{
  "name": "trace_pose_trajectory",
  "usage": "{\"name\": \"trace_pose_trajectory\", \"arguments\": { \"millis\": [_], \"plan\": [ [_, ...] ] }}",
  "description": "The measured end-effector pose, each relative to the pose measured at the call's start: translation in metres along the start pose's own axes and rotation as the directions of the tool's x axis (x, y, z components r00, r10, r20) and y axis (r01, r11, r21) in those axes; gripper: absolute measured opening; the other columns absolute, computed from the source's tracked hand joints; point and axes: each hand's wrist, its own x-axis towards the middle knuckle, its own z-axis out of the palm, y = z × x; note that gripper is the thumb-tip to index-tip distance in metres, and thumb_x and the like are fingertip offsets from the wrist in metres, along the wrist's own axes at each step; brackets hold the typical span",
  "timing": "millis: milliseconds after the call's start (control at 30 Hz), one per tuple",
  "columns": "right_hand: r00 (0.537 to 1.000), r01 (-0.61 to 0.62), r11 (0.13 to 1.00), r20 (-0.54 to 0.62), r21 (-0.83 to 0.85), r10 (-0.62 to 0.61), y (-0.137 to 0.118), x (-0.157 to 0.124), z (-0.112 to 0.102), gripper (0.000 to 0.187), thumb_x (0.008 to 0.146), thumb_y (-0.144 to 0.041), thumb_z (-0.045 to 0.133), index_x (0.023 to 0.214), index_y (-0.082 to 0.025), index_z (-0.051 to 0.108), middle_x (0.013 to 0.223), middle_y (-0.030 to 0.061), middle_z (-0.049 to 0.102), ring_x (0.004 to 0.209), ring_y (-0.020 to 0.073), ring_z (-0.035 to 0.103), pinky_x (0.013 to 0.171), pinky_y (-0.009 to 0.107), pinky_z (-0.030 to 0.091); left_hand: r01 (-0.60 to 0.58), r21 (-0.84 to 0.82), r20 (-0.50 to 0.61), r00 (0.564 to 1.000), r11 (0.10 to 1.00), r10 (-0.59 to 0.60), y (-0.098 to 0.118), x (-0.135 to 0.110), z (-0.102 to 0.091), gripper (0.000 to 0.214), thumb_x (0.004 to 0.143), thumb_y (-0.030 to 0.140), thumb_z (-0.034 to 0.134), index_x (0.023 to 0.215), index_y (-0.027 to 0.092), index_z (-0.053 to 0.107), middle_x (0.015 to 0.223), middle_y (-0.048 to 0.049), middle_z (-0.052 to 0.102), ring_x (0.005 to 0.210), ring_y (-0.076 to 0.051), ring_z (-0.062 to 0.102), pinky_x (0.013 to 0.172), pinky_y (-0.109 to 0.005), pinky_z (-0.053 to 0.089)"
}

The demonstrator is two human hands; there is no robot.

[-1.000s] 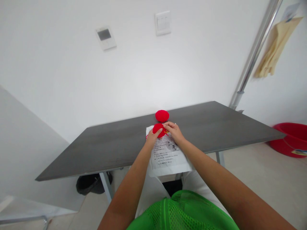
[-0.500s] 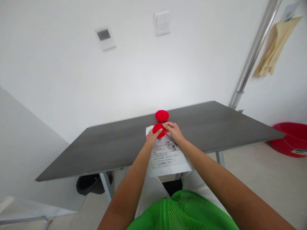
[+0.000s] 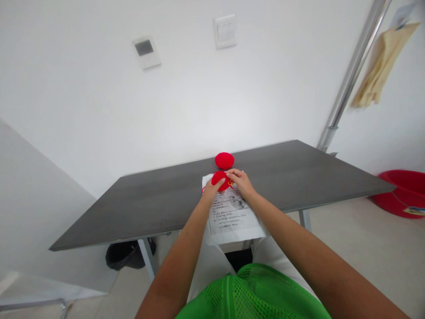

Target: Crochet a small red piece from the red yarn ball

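My left hand (image 3: pixel 211 191) is closed on a round red piece (image 3: pixel 219 178) that looks like crochet or knitwork, its thumb lying on top. At the piece's right edge, my right hand (image 3: pixel 241 181) pinches with thumb and forefinger. A small yellow item (image 3: pixel 231 182), too small to name, hangs by the right fingertips with a bit of red strand. Just behind the piece sits a ball of red yarn (image 3: pixel 224 160). Beneath both hands lies a printed sheet of paper (image 3: pixel 227 217), its lower end reaching over the table's front edge.
The dark grey table (image 3: pixel 159 195) stands against a white wall with a switch (image 3: pixel 226 32) and a small panel (image 3: pixel 146 52). A red basin (image 3: pixel 401 195) is on the floor to the right, a black bin (image 3: pixel 124 256) under the left side. Pale gloves (image 3: pixel 381 66) hang at right.
Both hands and the red piece stay almost exactly in place. The view has shifted very slightly.
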Motion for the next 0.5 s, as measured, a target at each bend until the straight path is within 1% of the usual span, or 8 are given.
{"name": "trace_pose_trajectory", "arguments": {
  "millis": [300, 500],
  "plan": [
    [1.0, -0.018, 0.999, -0.009, 0.033, 0.018, -0.0015, -0.0005, 0.0001, 0.013, 0.068, -0.033, 0.063, 0.069, -0.02, 0.065, 0.069, -0.0008, 0.063, 0.066, 0.014, 0.056, 0.069, 0.028, 0.043, 0.0, 0.021, 0.009, 1.0, 1.0, -0.001, 0.0013, 0.0001, -0.0001, 0.047, 0.062, 0.046, 0.075, 0.094, 0.013, 0.065, 0.061, -0.0002, 0.062, 0.044, -0.01, 0.05, 0.042, -0.023, 0.042],
    [1.0, -0.017, 0.999, -0.012, 0.041, 0.018, 0.0009, 0.0005, 0.0002, 0.012, 0.066, -0.033, 0.063, 0.067, -0.021, 0.065, 0.067, -0.0008, 0.063, 0.064, 0.0142, 0.055, 0.068, 0.028, 0.043, 0.007, -0.012, 0.016, 1.0, 1.0, -0.007, 0.0019, -0.0002, 0.0003, 0.047, 0.06, 0.046, 0.076, 0.091, 0.013, 0.064, 0.06, 0.0001, 0.061, 0.044, -0.009, 0.049, 0.042, -0.023, 0.041]
  ]
}}
